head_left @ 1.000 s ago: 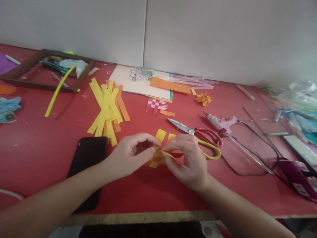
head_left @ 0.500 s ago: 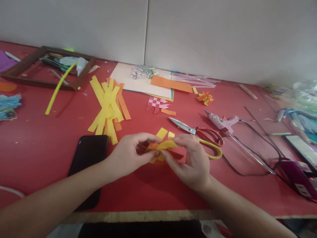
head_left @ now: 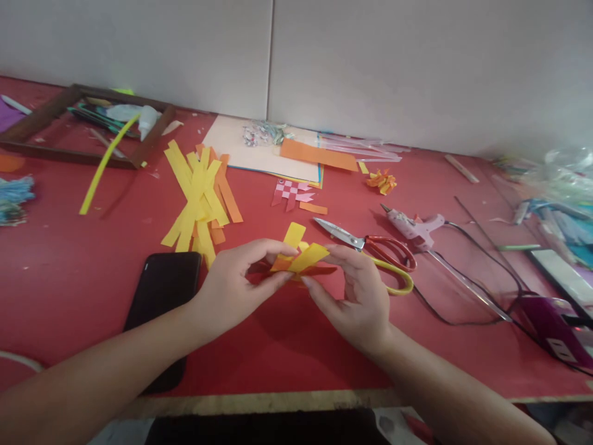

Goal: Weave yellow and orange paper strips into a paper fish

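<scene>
Taking the yellow-and-orange paper piece (head_left: 309, 258) as the clock's centre, it sits between both hands, near the front edge of the red tabletop (head_left: 278, 364); the left hand (head_left: 229, 284), at eight o'clock, pinches its left side between thumb and fingers; the right hand (head_left: 364, 296), at four o'clock, grips it too, fingertips on the end of a yellow strip, thumb lower down; the scissors (head_left: 360, 243) lie at two o'clock, just beside the right hand, blades pointing to ten; beyond them is a pink glue gun (head_left: 417, 231); a black phone (head_left: 162, 287) lies near the left forearm, towards nine; a pile of yellow strips (head_left: 197, 198) is at ten; a pink-and-red chequered piece (head_left: 288, 191) lies at twelve
</scene>
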A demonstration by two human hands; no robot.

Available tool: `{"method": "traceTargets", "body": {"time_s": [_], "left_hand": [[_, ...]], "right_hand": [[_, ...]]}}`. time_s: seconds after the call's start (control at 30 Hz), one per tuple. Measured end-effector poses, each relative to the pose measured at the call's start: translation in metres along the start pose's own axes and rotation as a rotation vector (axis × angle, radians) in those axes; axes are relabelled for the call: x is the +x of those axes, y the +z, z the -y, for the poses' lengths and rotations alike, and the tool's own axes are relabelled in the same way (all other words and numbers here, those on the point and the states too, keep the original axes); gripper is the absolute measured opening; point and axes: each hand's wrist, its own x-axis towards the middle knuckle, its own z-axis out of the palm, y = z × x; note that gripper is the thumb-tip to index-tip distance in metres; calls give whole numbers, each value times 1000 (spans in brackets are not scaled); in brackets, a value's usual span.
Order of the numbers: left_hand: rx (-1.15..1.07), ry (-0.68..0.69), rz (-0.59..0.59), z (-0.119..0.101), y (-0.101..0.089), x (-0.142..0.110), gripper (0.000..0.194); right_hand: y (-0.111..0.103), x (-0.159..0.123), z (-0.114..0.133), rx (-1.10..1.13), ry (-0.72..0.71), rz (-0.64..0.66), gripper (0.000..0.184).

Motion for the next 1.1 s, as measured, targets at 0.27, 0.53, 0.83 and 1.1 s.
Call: {"method": "traceTargets", "body": {"time_s": [0.27,0.53,0.83,1.1], "left_hand": [[239,166,-94,2,-2,-4,19],[303,367,-94,-2,-4,-7,20],[232,453,-54,-3,-6,-7,30],[-58,5,-37,-3,-1,-3,25]], "right_hand": [[-1,5,-3,55,22,-69,52],[-5,10,-1,175,-96,-40,43],[-11,12,5,63,-183,43,39],[-8,14,5,-30,-79,41,33]]}}
